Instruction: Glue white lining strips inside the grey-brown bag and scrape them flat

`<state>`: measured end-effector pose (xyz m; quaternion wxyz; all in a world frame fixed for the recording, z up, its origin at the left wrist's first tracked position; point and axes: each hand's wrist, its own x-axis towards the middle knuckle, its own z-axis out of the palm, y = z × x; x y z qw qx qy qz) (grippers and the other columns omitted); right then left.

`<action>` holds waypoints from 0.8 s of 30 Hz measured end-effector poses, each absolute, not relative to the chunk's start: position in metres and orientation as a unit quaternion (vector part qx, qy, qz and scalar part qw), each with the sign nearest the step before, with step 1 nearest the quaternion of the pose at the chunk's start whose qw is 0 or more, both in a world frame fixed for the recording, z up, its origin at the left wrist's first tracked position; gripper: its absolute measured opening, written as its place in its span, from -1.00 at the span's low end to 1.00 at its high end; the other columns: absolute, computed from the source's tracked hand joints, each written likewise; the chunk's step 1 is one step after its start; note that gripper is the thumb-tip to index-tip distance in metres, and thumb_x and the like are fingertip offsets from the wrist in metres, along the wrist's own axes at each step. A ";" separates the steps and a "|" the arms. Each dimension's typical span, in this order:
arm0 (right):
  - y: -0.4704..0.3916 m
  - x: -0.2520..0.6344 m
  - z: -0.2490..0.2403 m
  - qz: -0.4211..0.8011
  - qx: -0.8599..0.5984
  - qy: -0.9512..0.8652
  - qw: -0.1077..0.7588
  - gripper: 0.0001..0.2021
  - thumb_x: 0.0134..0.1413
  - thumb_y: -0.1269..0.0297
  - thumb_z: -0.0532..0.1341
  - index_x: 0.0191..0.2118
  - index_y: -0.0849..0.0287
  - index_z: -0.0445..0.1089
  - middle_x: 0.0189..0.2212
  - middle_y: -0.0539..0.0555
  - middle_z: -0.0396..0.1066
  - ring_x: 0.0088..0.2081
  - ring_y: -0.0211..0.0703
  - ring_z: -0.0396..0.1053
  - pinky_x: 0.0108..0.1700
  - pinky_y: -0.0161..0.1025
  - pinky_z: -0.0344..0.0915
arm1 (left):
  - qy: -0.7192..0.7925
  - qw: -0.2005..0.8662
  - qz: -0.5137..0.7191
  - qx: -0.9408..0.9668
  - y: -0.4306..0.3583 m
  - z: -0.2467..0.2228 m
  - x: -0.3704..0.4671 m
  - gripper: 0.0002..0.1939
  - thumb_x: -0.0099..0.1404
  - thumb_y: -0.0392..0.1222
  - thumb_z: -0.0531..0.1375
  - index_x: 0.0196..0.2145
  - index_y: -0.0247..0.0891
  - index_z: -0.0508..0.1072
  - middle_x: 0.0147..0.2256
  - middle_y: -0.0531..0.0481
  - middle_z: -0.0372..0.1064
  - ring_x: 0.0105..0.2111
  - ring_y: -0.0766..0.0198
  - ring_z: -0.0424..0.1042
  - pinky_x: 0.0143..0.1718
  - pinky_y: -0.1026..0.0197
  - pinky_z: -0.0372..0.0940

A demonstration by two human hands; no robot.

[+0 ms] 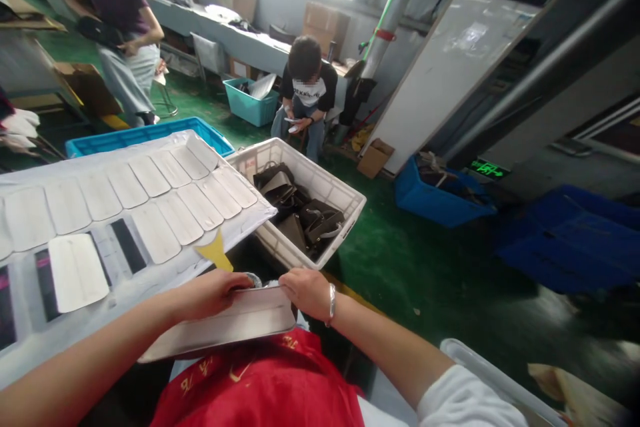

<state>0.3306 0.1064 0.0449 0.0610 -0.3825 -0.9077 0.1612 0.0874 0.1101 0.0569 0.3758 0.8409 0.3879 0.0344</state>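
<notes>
A long white panel (pixel 230 328) with rounded corners and a dark edge lies tilted over my lap, above a red apron (pixel 260 380). My left hand (pixel 213 293) is closed on its upper edge near the middle. At the panel's right end, my right hand (pixel 306 292) pinches the same edge; a silver bracelet circles that wrist. Something small and greyish shows between the hands, too unclear to name. To the left, similar white panels (pixel 150 177) lie in rows on a white-covered table (pixel 135 300). One loose panel (pixel 77 273) rests across dark strips nearer me.
A white crate (pixel 345 210) of dark bags (pixel 305 213) stands just ahead, beside a yellow piece (pixel 215 252) at the table corner. Behind are a blue crate (pixel 150 133), a teal bin (pixel 253 103), a seated person (pixel 307 90) and a standing person (pixel 123 20). Blue bins (pixel 435 190) line the right.
</notes>
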 end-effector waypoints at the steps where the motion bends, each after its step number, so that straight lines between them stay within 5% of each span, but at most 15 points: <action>1: 0.106 0.329 0.044 0.132 -0.374 -0.918 0.033 -0.84 0.16 0.41 0.06 -0.35 0.23 0.37 -0.41 0.07 0.40 -0.33 -0.23 0.35 -0.32 -0.34 0.24 | 0.383 0.376 0.037 0.843 0.110 0.056 0.091 -0.65 0.16 -0.36 -0.03 -0.17 -0.20 0.44 -0.32 0.03 0.48 -0.36 0.28 0.43 -0.35 0.35 0.25; 12: 0.110 0.328 0.043 0.116 -0.359 -0.925 -0.055 -0.82 0.17 0.39 0.03 -0.37 0.23 0.36 -0.42 0.08 0.40 -0.41 -0.21 0.37 -0.47 -0.32 0.16 | 0.346 0.341 0.073 0.871 0.106 0.037 0.109 -0.64 0.26 -0.34 -0.01 -0.06 -0.16 0.43 -0.17 -0.02 0.48 -0.23 0.23 0.46 -0.21 0.28 0.29; 24: 0.106 0.327 0.052 0.054 -0.208 -0.971 -0.108 -0.80 0.17 0.45 -0.04 -0.21 0.36 0.31 -0.37 0.22 0.35 -0.36 -0.07 0.33 -0.41 -0.18 0.24 | 0.291 0.100 -0.001 0.951 0.088 0.026 0.116 -0.62 0.23 -0.41 0.04 0.02 -0.41 0.33 -0.08 -0.30 0.40 -0.17 0.05 0.45 -0.22 0.09 0.39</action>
